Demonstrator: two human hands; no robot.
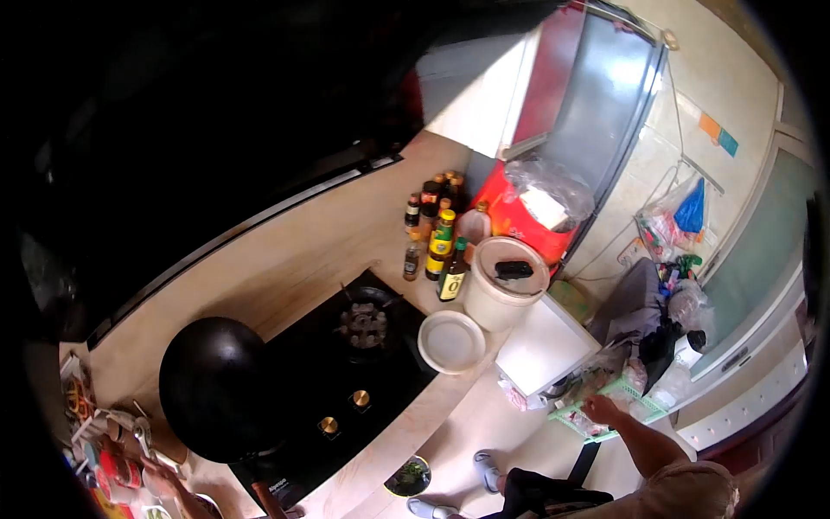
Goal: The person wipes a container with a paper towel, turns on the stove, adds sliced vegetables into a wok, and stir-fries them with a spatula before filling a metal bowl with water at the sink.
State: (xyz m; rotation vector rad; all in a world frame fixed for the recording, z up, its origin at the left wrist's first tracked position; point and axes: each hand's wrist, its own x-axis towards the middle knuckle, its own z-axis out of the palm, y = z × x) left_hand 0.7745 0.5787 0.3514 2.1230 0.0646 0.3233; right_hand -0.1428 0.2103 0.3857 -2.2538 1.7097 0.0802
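Note:
My left hand [162, 478] is at the lower left edge, among jars and utensils on the counter. Its fingers look stretched out, beside a red-lidded jar [121, 470] and a metal utensil [142, 432]. At the lower right, my right arm reaches over a pale green plastic basket [644, 400]. My right hand [600, 410] is closed above the basket's contents; whatever it may hold is hidden. Between the two hands, a black wok [212, 389] rests on the black gas stove [298, 368].
A white plate [451, 342] sits by the free burner [363, 325]. Behind it are a lidded cream bucket [493, 303] and several sauce bottles [441, 233]. On the floor stands a bowl of greens [407, 477], near my slippers. Bags hang by the glass door [761, 225].

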